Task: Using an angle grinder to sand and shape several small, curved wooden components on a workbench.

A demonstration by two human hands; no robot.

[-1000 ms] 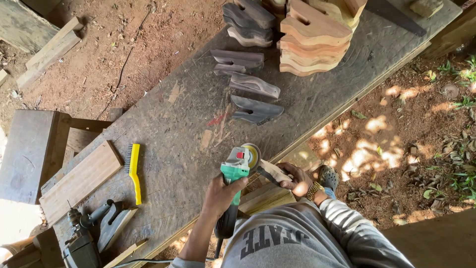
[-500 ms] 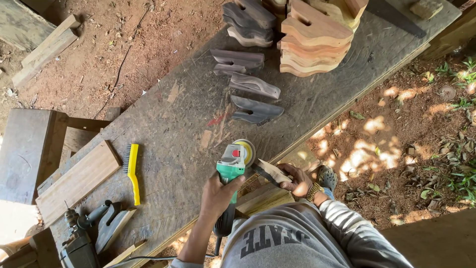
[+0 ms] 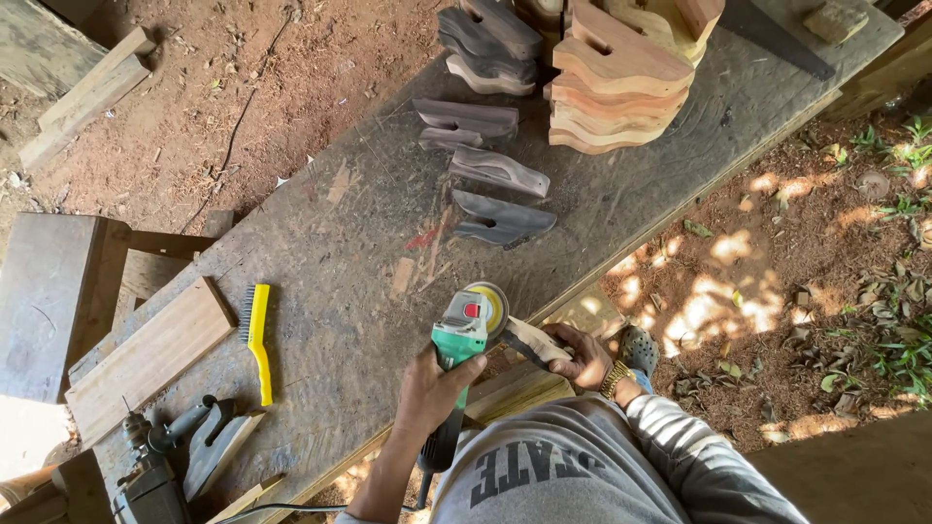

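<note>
The left hand (image 3: 435, 380) is wrapped tight around the body of a green and grey handheld angle grinder (image 3: 456, 349), whose round yellowish disc (image 3: 488, 304) sits at the near edge of the long, grey, weathered wooden surface (image 3: 359, 233). Just to the right of the grinder, the right hand (image 3: 582, 354), wearing a gold wristwatch (image 3: 615, 379), grips a small pale curved piece of wood (image 3: 532, 340) with fingers curled over it; the piece's end touches the disc. Beyond the grinder, farther up the surface, lie several dark grey shaped wooden pieces (image 3: 500, 218) one after another, and past them stands a stack of reddish-brown cut wooden shapes (image 3: 616, 82). Left of the grinder a yellow-handled wire brush (image 3: 257, 340) lies flat, with a light wooden board (image 3: 150, 357) farther left and a dark power drill (image 3: 146, 466) near the surface's close corner.
</note>
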